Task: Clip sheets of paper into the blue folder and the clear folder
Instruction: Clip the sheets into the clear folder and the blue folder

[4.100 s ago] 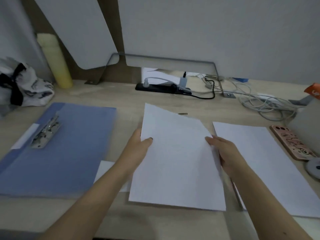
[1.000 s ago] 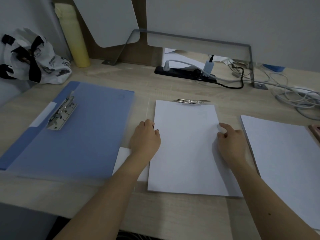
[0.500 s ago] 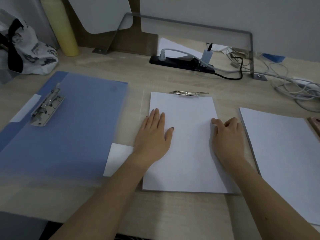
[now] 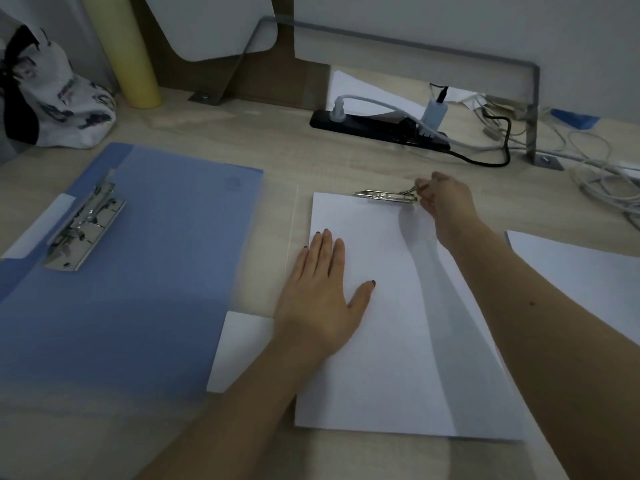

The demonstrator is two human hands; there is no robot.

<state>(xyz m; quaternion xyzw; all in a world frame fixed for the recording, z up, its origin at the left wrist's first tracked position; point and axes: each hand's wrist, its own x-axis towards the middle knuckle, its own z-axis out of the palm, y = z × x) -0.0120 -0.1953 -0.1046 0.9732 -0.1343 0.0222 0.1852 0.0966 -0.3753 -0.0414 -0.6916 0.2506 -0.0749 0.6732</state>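
Reaching forward off the sheet, the right hand now pinches the metal clip's lever on the clear folder, while the left hand, spread flat, pins the sheet against sliding.

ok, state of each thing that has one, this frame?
blue folder: open flat, no paper under its clip
blue folder clip: lever state unclear
clear folder clip: at the sheet's top edge
sheet: flat on the clear folder
left hand: flat, pressing the sheet
right hand: pinching the clip lever
paper stack: loose, on the right
power strip: plugs in
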